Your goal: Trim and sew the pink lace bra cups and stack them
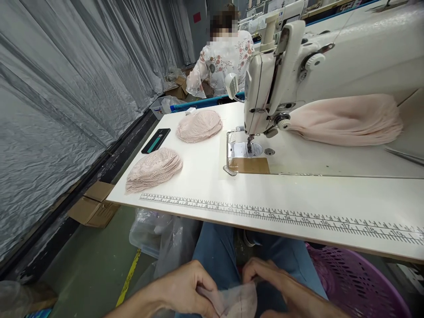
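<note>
Above my lap, at the bottom of the head view, is a small piece of sheer pale pink fabric [239, 302] with a seam line on it. My left hand [190, 287] pinches its left side between thumb and fingers. On the other side, the curled fingers of my right hand [270, 278] grip the upper right corner; part of this grip is hidden. Both hands are in front of the table edge, below the sewing machine [261, 97]. The needle and presser foot [250, 145] stand over the metal plate, with no fabric under them.
Two stacks of lace pieces [154, 170] [200, 126] and a phone [156, 140] lie on the white table [202, 176]. Pink fabric [347, 119] and tweezers [404, 157] rest under the machine arm. A purple basket [361, 282] stands right; a person [225, 57] sits ahead.
</note>
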`<state>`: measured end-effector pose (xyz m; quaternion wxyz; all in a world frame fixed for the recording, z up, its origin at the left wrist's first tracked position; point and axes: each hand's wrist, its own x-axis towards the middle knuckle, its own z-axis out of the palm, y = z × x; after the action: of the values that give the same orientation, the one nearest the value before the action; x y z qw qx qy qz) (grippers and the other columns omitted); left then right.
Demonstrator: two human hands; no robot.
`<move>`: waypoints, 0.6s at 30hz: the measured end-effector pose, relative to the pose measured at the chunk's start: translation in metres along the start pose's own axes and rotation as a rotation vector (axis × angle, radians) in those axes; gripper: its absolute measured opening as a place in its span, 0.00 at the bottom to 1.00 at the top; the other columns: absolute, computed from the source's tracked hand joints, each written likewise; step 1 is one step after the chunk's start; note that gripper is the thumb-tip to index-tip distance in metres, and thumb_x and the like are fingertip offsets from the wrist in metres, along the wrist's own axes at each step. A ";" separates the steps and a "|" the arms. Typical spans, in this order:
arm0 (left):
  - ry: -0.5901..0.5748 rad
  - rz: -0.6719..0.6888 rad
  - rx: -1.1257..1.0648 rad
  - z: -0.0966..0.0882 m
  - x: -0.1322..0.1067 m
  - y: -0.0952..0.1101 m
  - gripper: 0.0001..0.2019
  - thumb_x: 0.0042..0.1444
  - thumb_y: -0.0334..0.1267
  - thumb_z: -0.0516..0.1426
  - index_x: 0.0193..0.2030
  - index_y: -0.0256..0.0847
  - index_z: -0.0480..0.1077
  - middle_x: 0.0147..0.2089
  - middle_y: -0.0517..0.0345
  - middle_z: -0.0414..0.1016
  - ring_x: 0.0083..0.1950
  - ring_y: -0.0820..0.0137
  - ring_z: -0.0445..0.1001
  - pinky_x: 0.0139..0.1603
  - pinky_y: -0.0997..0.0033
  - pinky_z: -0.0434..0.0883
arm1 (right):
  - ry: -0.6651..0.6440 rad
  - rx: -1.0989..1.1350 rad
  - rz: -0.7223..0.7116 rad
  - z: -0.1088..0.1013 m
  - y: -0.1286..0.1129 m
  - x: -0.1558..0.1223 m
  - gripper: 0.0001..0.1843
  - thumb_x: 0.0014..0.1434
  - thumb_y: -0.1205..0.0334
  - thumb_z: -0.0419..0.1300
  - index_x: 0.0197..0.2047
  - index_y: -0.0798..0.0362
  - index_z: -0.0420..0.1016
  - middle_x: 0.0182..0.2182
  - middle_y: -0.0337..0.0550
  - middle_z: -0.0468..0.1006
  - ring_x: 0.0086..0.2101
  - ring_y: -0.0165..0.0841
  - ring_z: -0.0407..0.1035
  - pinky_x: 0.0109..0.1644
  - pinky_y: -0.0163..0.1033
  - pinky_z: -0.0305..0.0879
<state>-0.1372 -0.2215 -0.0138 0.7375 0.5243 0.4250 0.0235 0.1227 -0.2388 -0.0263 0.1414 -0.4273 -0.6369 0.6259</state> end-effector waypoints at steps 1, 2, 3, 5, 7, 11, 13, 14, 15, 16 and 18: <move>-0.019 0.044 0.009 -0.002 -0.001 0.002 0.19 0.38 0.48 0.70 0.34 0.36 0.81 0.38 0.54 0.80 0.39 0.65 0.78 0.37 0.78 0.71 | 0.050 0.054 -0.053 0.001 0.004 -0.001 0.21 0.45 0.73 0.62 0.43 0.45 0.70 0.44 0.38 0.71 0.48 0.35 0.65 0.56 0.39 0.57; -0.042 0.083 0.016 -0.004 -0.001 0.004 0.19 0.39 0.48 0.70 0.35 0.35 0.81 0.42 0.53 0.80 0.42 0.63 0.77 0.38 0.79 0.71 | 0.103 0.111 -0.104 0.002 0.008 -0.002 0.20 0.48 0.69 0.63 0.44 0.44 0.70 0.47 0.39 0.70 0.50 0.36 0.64 0.57 0.40 0.57; -0.063 0.112 0.023 -0.007 -0.001 0.006 0.19 0.40 0.48 0.70 0.35 0.35 0.81 0.45 0.53 0.79 0.44 0.63 0.77 0.38 0.79 0.70 | 0.144 0.164 -0.152 0.003 0.012 -0.001 0.17 0.50 0.65 0.64 0.44 0.43 0.70 0.48 0.40 0.70 0.51 0.37 0.64 0.56 0.40 0.57; -0.082 0.139 0.039 -0.013 -0.001 0.008 0.19 0.40 0.48 0.70 0.34 0.33 0.80 0.47 0.51 0.78 0.44 0.62 0.76 0.38 0.79 0.70 | 0.178 0.236 -0.209 0.007 0.019 0.002 0.14 0.54 0.59 0.63 0.44 0.43 0.70 0.48 0.42 0.69 0.52 0.39 0.63 0.54 0.40 0.59; -0.090 0.154 0.049 -0.018 -0.001 0.007 0.18 0.42 0.47 0.69 0.33 0.32 0.79 0.47 0.50 0.78 0.42 0.64 0.76 0.37 0.78 0.69 | 0.157 0.236 -0.202 0.012 0.020 0.009 0.14 0.53 0.60 0.63 0.44 0.44 0.69 0.47 0.42 0.69 0.50 0.38 0.63 0.53 0.40 0.60; -0.060 0.182 0.065 -0.027 -0.005 -0.001 0.16 0.45 0.45 0.68 0.32 0.31 0.79 0.42 0.50 0.79 0.36 0.70 0.74 0.34 0.78 0.66 | 0.068 0.184 -0.140 0.020 0.013 0.026 0.13 0.53 0.57 0.65 0.41 0.46 0.69 0.40 0.38 0.70 0.42 0.36 0.65 0.44 0.37 0.62; -0.006 0.180 0.065 -0.030 -0.007 -0.007 0.18 0.43 0.47 0.69 0.32 0.31 0.79 0.38 0.52 0.78 0.33 0.73 0.70 0.32 0.79 0.64 | 0.058 0.184 -0.211 0.023 0.009 0.033 0.10 0.55 0.53 0.63 0.33 0.48 0.68 0.34 0.37 0.68 0.38 0.35 0.65 0.41 0.36 0.61; 0.021 0.177 0.067 -0.031 -0.008 -0.010 0.19 0.42 0.48 0.69 0.32 0.31 0.79 0.35 0.53 0.77 0.31 0.75 0.68 0.30 0.79 0.63 | 0.068 0.196 -0.256 0.023 0.009 0.035 0.12 0.56 0.51 0.62 0.30 0.49 0.66 0.32 0.37 0.67 0.37 0.35 0.64 0.41 0.37 0.61; 0.045 0.174 0.069 -0.032 -0.008 -0.012 0.19 0.42 0.49 0.69 0.32 0.31 0.79 0.33 0.54 0.76 0.29 0.76 0.66 0.28 0.80 0.61 | 0.078 0.220 -0.291 0.024 0.010 0.036 0.15 0.57 0.49 0.60 0.28 0.49 0.63 0.31 0.37 0.66 0.36 0.34 0.64 0.40 0.37 0.60; 0.059 0.171 0.072 -0.032 -0.008 -0.014 0.20 0.42 0.50 0.69 0.31 0.31 0.79 0.31 0.55 0.75 0.28 0.78 0.63 0.26 0.80 0.59 | 0.079 0.253 -0.312 0.024 0.012 0.036 0.18 0.58 0.46 0.58 0.27 0.49 0.61 0.31 0.37 0.65 0.35 0.34 0.64 0.39 0.37 0.60; 0.069 0.160 0.076 -0.033 -0.008 -0.017 0.22 0.42 0.52 0.68 0.31 0.31 0.78 0.29 0.56 0.73 0.26 0.79 0.60 0.24 0.81 0.57 | 0.050 0.296 -0.302 0.024 0.017 0.032 0.20 0.60 0.42 0.55 0.28 0.49 0.58 0.33 0.38 0.66 0.35 0.34 0.63 0.38 0.36 0.60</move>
<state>-0.1704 -0.2083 -0.0257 0.6977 0.5830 0.4076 0.0844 0.0922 -0.2345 -0.0576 0.3106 -0.3167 -0.5911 0.6737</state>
